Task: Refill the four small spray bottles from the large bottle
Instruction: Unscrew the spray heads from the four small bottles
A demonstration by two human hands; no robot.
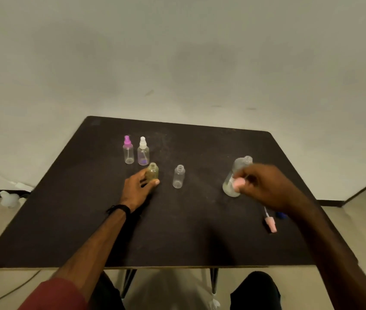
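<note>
Left hand (140, 186) gripping open amber plastic bottle (152, 172) on dark tabletop (200, 231); right hand (264, 186) apparently clasping blurred large clear bottle (236, 176). Light, tippy, slippery: hold mid-body. 2 still capped.

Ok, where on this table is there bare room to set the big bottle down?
Free: the near half of the table between both forearms, and the far right corner. Crowded: the far left around the small bottles, and beside the pink sprayer top.
</note>
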